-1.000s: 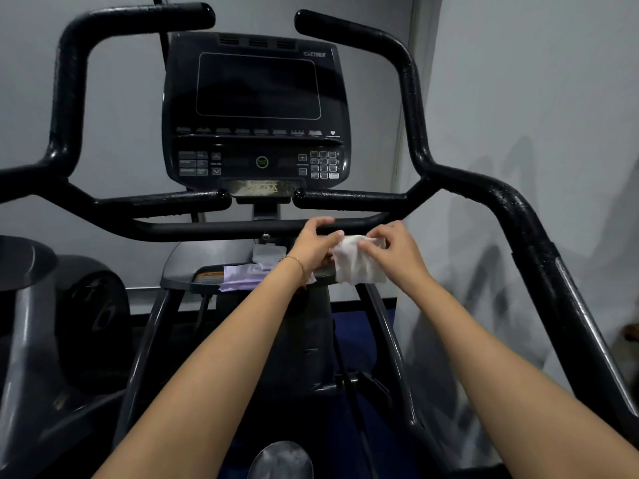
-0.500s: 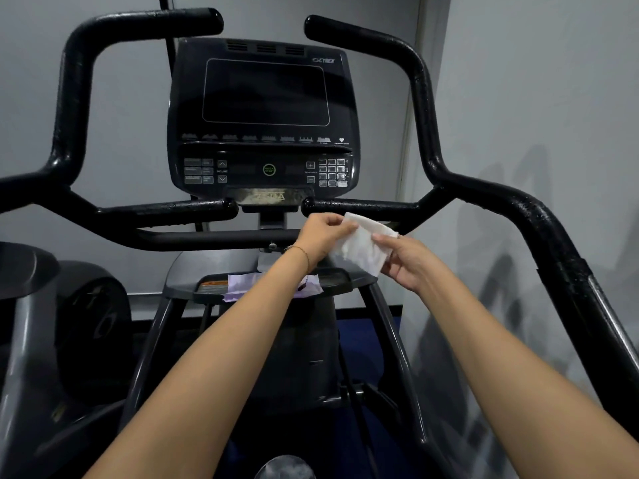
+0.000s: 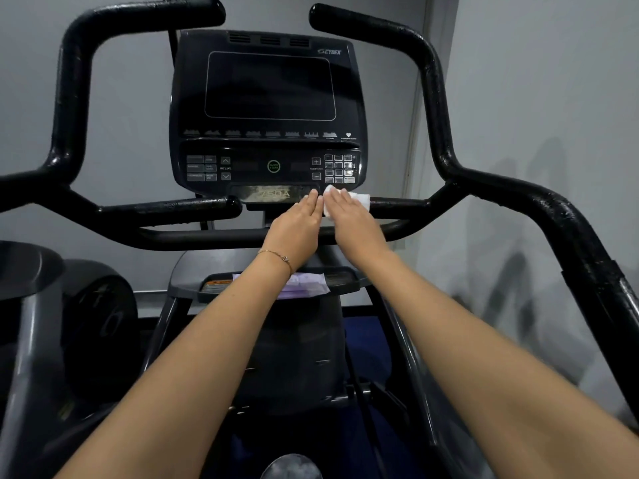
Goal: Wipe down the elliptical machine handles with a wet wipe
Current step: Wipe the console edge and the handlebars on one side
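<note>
head view: my flat right hand (image 3: 352,216) presses the wet wipe (image 3: 361,198) onto the inner handle (image 3: 397,203); my left hand (image 3: 297,223), also flat, perhaps touches it.

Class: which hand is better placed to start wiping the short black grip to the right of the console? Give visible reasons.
Right. The right hand lies flat on the white wet wipe, draped over that short black grip; the left hand lies beside it, bare.

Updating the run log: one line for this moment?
right hand presses wet wipe on right inner handle; left hand flat alongside; purple pack on tray
</note>
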Demonstrator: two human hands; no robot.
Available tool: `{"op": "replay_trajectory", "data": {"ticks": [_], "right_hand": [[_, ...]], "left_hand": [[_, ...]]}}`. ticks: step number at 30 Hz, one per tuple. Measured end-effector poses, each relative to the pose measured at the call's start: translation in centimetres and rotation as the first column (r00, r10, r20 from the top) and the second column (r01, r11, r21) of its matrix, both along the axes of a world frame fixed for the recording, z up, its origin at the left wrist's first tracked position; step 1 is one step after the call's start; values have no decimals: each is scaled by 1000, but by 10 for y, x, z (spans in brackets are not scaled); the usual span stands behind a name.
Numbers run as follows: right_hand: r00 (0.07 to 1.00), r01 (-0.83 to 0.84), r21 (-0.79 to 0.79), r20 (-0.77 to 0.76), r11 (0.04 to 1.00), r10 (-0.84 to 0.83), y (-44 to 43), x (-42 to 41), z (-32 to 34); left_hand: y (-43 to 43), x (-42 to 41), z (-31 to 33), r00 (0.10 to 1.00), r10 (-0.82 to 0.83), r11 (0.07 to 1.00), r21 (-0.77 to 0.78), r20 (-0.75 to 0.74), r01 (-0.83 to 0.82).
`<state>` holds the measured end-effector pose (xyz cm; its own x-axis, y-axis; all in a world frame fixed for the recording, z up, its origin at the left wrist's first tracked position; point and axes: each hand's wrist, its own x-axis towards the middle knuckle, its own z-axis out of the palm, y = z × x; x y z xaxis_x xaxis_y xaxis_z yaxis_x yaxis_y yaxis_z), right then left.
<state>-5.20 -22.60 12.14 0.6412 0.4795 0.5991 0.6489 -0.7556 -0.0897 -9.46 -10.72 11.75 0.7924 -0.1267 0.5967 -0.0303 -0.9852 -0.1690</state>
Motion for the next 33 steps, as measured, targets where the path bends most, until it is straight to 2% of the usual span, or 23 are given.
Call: {"op": "replay_trajectory", "data": {"ticks": [1,5,11,16,22,27,29,33], "right_hand": [[1000,14,-34,6,999,-14,-1,3,-5],[996,89,4,18,996,-89,-13,13,-13],[1000,9,-4,17,1000,-9,-2,8,-8],[993,114,20,-12,993,-114,-22,11,-7],[999,32,-47,-14,998,-33,-12,2,-4],[985,166,-14,-53,986,-166,-34,11,4],[990,136,-39,-24,990,-137,-24,6,5],[997,73,-66,-29,995,-75,-29,10,-7]], "left_hand": [[0,-1,0,1000,-6,1000,4,4,6],[0,-1,-3,1000,-14,1000,-19,13,15],[0,-3,1,1000,-9,996,-91,8,10],[0,-3,1,1000,-11,998,-66,12,11],[0,-1,-5,1000,1,1000,8,18,-1],[0,-3,-1,1000,8,996,90,21,-9],[-1,3,7,999,-22,997,68,33,19],[-6,13,16,998,-38,997,61,-49,41]]}}
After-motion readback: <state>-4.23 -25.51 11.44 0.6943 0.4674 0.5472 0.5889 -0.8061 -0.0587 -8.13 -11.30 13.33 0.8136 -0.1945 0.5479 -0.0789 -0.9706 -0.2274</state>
